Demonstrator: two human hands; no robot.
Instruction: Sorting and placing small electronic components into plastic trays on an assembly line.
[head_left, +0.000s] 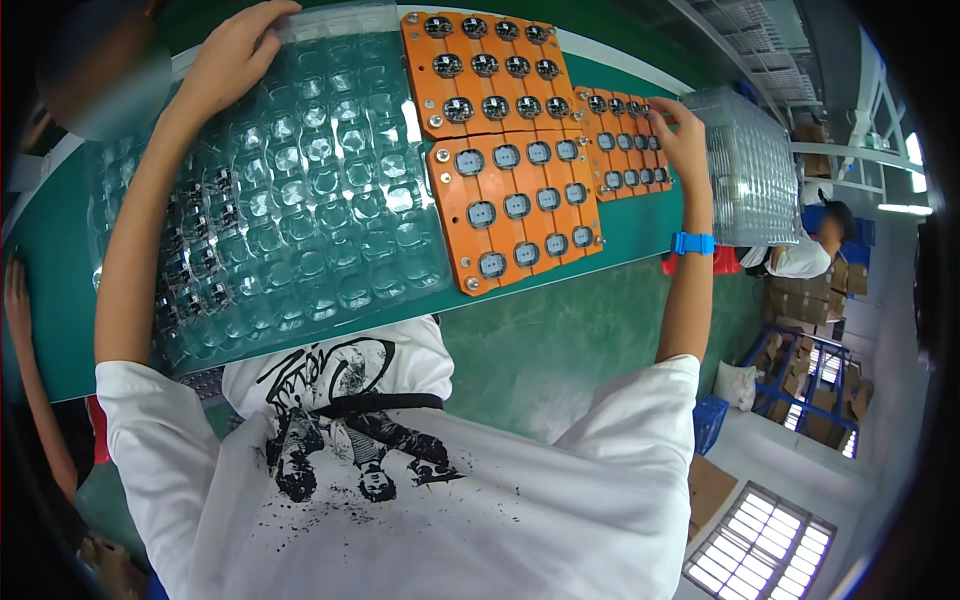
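My left hand [232, 58] lies over the far edge of a clear plastic blister tray [330, 170], fingers stretched out and thumb apart. Small dark circuit pieces [200, 250] fill some cups on the tray's left side. My right hand [682, 140], a blue band on its wrist, is at the far right corner of a smaller-looking orange plate [622, 150]. Its fingertips are closed together over the plate's top row; whatever is between them is hidden. Dark round pieces show along that row, with grey inserts in the rows below.
Two more orange plates, the far one [490, 50] bearing dark round pieces and the near one [510, 232] grey inserts, stand between tray and right hand. Stacked clear trays [745, 165] rise beyond my right wrist. Another person's arm [35, 370] is at far left; someone sits at right.
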